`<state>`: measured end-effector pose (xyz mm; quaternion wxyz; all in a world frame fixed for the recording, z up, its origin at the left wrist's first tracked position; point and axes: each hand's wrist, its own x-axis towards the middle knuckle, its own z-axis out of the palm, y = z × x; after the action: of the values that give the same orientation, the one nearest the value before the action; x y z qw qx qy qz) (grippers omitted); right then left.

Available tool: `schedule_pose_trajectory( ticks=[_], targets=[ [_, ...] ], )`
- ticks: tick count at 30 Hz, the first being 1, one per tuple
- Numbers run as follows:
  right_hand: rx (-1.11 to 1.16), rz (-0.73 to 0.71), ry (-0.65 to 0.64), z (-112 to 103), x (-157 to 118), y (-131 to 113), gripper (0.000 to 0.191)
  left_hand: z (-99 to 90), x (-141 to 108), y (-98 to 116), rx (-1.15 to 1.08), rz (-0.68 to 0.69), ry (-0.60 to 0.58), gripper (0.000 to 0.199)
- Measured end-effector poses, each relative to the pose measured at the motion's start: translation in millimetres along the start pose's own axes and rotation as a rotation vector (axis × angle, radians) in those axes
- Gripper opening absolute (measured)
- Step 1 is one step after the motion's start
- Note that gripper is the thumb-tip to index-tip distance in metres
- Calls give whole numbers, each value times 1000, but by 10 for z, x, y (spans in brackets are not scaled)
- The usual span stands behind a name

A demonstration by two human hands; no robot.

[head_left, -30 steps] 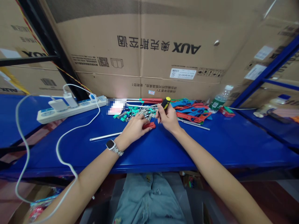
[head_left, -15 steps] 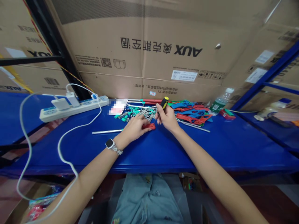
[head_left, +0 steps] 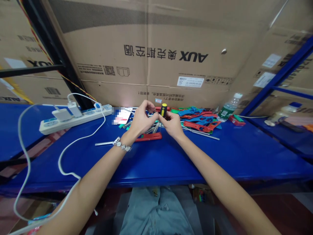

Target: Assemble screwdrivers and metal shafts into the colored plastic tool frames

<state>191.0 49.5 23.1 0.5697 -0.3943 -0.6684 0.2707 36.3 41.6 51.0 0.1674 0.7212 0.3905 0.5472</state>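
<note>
My right hand (head_left: pixel 173 124) grips a screwdriver with a black and yellow handle (head_left: pixel 164 110), held upright with its shaft pointing down. My left hand (head_left: pixel 143 119) is raised beside it, fingers curled and the thumb reaching toward the screwdriver. What the left fingers hold, if anything, is too small to tell. Below both hands a red plastic handle (head_left: pixel 149 136) lies on the blue table (head_left: pixel 156 163), in line with a thin metal rod (head_left: pixel 104 143) to its left. Behind the hands is a pile of small metal and green pieces (head_left: pixel 154 128), partly hidden.
Red, blue and green plastic handles (head_left: pixel 201 119) are heaped right of the hands. A water bottle (head_left: pixel 227 109) and a small red box (head_left: pixel 236 120) stand farther right. At left lies a white power strip (head_left: pixel 91 114) with a loose cable (head_left: pixel 65 150). Large cartons (head_left: pixel 156 26) wall the back.
My left hand has let go of the red handle and risen toward the screwdriver. The screwdriver has shifted slightly left and stands more upright. The red handle stays on the table.
</note>
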Motion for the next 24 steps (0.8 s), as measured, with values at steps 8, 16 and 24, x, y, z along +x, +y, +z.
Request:
schedule_pose_trajectory(
  ticks=[8,16,24],
  targets=[
    [-5,41,47,-68,-29,60,46,212,143,128,-180,-24,-7,35],
    [7,73,0,-30,-39,36,38,280,102,107,-162,-29,26,37],
    [156,153,-394,-306,-33,-69,38,136,90,27,-330,-9,-278,29]
  ],
)
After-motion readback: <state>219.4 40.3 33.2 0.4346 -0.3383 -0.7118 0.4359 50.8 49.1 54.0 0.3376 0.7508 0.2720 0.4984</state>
